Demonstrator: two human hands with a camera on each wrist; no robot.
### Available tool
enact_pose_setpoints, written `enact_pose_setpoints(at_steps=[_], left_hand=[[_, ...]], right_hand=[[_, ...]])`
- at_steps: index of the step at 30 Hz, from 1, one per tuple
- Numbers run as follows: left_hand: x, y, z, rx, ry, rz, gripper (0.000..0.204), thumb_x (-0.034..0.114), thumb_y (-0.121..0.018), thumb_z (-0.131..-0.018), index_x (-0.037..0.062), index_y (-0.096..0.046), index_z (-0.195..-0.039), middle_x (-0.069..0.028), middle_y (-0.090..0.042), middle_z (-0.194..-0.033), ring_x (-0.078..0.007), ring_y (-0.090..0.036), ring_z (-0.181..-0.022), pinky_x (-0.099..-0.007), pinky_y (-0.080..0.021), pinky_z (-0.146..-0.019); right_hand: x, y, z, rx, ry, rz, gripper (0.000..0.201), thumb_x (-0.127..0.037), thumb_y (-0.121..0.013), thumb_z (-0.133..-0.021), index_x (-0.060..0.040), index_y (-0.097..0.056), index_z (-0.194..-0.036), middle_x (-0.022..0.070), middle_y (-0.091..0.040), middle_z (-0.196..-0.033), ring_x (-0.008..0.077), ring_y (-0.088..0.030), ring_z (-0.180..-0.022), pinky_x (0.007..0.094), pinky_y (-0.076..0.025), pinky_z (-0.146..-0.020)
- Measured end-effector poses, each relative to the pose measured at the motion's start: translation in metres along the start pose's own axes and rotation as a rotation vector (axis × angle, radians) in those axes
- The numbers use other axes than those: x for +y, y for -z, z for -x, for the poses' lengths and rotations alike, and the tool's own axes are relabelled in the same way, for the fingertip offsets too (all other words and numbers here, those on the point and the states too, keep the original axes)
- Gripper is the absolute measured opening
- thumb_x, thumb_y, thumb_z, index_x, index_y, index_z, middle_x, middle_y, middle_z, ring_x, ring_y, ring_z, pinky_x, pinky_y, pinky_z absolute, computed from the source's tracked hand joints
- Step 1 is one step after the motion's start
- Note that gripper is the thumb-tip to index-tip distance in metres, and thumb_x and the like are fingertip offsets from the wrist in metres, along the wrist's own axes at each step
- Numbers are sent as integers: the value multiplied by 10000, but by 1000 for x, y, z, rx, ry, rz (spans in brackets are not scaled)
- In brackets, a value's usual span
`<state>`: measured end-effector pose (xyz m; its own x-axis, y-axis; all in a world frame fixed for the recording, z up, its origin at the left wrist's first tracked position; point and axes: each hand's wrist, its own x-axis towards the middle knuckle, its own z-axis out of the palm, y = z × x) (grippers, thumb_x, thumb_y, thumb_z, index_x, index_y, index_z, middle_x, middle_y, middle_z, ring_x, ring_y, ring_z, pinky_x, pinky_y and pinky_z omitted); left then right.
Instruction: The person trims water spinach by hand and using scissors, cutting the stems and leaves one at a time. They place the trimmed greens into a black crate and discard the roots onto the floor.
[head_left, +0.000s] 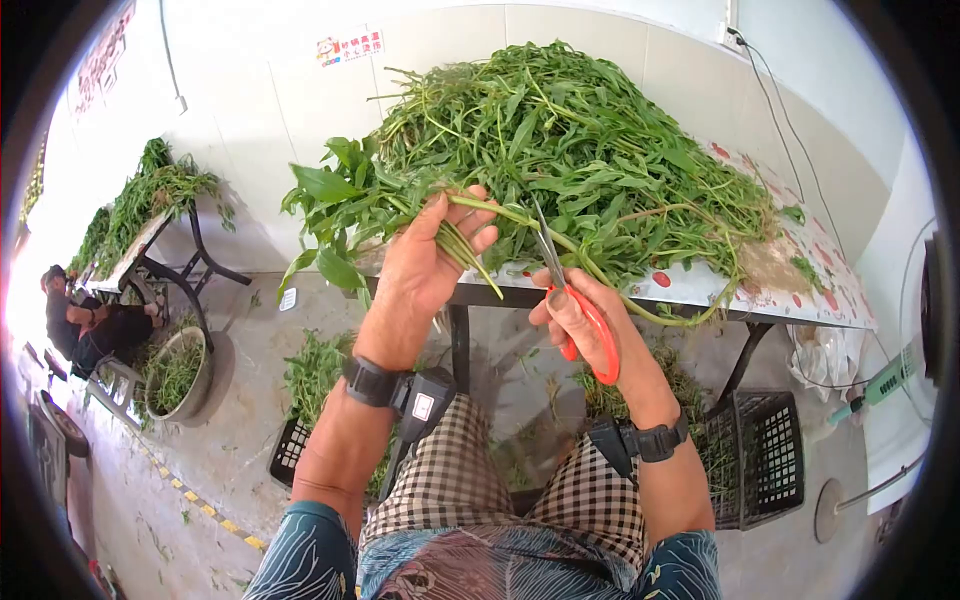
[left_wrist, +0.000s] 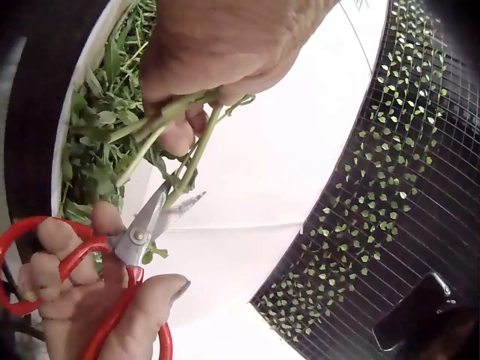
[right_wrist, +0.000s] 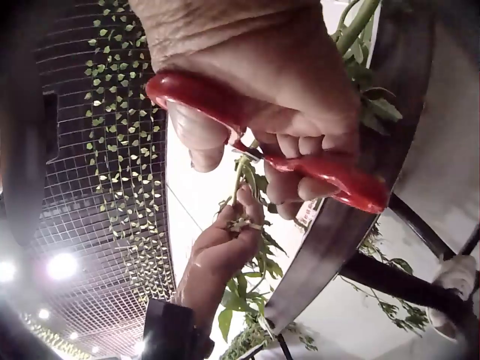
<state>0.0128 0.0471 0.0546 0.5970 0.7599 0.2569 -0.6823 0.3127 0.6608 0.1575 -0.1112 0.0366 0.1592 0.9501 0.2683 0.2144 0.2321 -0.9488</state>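
Green stems (head_left: 463, 250) are pinched in the left hand (head_left: 425, 262); the right hand (head_left: 612, 325), apart from it, grips red-handled scissors (head_left: 552, 260).

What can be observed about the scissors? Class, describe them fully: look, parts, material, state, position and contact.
The scissors have two short, pointed, silvery blades, apparently metal, joined at a round pivot. Their looped handles are glossy red and look plastic-coated. The blades stand apart, with a green stem running between them. The right hand holds them, its thumb through one loop. In the head view they point away from the person, near the table's front edge.
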Motion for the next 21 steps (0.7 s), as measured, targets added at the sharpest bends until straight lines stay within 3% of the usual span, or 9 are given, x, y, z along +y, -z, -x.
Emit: enact_pose_setpoints(at_steps=[4, 7, 10, 15, 18, 21], left_hand=[[-2, 5, -3, 12, -12, -28, 246, 184, -437, -925, 4, -470, -1090, -146, -548, -1124, -272, -549, -1017, -358, -519, -776], [-3, 6, -5, 45, -17, -48, 253, 185, -425, -930, 1, -468, -1097, -146, -550, -1119, -267, -556, -1001, -357, -517, -781], [-5, 7, -8, 84, -15, -79, 270, 192, -412, -935, 2, -463, -1120, -148, -547, -1123, -264, -560, -988, -365, -506, -803], [-10, 9, -14, 142, -17, -74, 260, 165, -402, -933, 0, -461, -1125, -160, -541, -1132, -278, -551, -1014, -386, -498, -820], [-8, 15, -20, 129, -43, -44, 215, 129, -389, -921, 10, -463, -1084, -142, -564, -1048, -263, -573, -924, -419, -496, -825], [0, 12, -12, 91, -93, -103, 115, 119, -366, -916, 60, -447, -972, -69, -554, -883, -200, -555, -800, -394, -495, -721]], right_hand=[[5, 5, -10, -3, -20, 73, 500, -454, -566, -829, 1, -527, -1035, 31, -544, -765, 108, -519, -671, 222, -423, -620], [9, 9, -14, 4, 8, 167, 443, -419, -580, -831, -10, -541, -996, 25, -536, -754, 87, -500, -659, 217, -413, -605], [24, 12, -21, -35, 160, 9, 365, -369, -585, -837, -19, -555, -939, 14, -526, -714, 82, -488, -634, 230, -413, -590], [10, 22, -27, -30, -54, 169, 360, -384, -567, -842, -34, -563, -927, 7, -520, -622, 63, -462, -538, 224, -381, -506], [14, 26, -30, -51, -86, 151, 341, -380, -569, -839, -52, -572, -932, -1, -522, -587, 52, -440, -489, 220, -360, -468], [8, 28, -29, -88, -139, 197, 298, -344, -580, -823, -59, -579, -912, -3, -532, -586, 50, -430, -481, 217, -347, -460]])
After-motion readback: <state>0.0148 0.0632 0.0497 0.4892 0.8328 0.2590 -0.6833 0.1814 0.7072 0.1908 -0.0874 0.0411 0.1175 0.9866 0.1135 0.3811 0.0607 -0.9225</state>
